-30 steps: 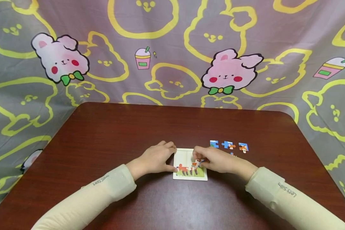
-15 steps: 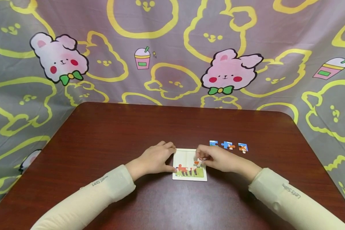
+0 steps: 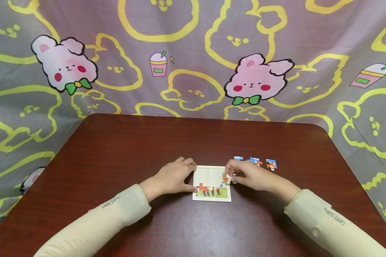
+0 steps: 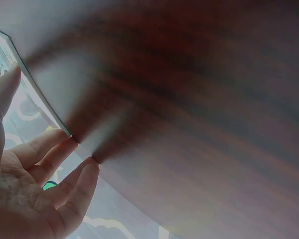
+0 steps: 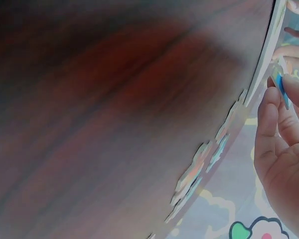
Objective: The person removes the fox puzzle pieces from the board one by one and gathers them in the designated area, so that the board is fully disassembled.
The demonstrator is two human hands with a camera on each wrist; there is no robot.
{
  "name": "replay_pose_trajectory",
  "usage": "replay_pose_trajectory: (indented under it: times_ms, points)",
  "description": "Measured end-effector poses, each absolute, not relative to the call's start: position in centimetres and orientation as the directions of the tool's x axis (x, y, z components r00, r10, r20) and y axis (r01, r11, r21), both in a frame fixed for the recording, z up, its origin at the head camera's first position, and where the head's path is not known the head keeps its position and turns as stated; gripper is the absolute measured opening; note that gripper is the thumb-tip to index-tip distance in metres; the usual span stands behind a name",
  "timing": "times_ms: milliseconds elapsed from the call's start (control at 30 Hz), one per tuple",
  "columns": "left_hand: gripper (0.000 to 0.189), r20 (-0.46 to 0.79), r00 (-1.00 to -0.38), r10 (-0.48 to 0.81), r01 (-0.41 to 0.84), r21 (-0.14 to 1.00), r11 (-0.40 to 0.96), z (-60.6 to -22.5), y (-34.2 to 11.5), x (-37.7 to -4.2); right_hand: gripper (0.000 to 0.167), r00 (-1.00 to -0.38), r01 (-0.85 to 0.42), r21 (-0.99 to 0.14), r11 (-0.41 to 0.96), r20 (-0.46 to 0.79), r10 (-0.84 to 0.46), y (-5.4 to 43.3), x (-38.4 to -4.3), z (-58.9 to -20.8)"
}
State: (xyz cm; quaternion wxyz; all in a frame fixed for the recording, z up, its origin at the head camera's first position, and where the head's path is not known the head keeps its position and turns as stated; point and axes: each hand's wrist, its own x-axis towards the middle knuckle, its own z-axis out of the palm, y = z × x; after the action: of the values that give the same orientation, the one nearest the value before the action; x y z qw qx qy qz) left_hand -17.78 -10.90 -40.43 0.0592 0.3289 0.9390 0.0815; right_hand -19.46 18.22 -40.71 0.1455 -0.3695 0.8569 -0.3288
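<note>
The pale square puzzle board (image 3: 209, 175) lies flat on the table; its near part carries fitted pieces showing striped orange-and-dark legs on green (image 3: 212, 192). My left hand (image 3: 173, 176) lies at the board's left side, thumb and fingertips spread along its edge. In the left wrist view those fingers (image 4: 82, 184) look only gently bent. Above the board's right edge my right hand (image 3: 251, 175) pinches an orange-and-white puzzle piece (image 3: 229, 178) between thumb and fingers. From the right wrist, this piece (image 5: 281, 85) shows a blue part and stands tilted.
Loose puzzle pieces lie beyond the right hand: one blue (image 3: 238, 158), one blue and orange (image 3: 255, 160), one with an orange animal face (image 3: 271, 164). The hand partly covers some. A patterned curtain (image 3: 186, 50) hangs behind the brown table (image 3: 161, 139).
My right hand has moved right, carrying the pinched puzzle piece from over the board to its right edge. The left hand stays at the board's left edge.
</note>
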Motion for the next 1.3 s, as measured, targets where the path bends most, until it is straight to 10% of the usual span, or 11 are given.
replay_pose_trajectory:
  times_ms: [1300]
  points:
    - [0.068,-0.105,-0.792,0.602,0.569,0.232,0.789,-40.3,-10.9,-18.3,0.024,-0.839,-0.469,-0.679,0.564,0.144,-0.525,28.3,-18.6,-39.7]
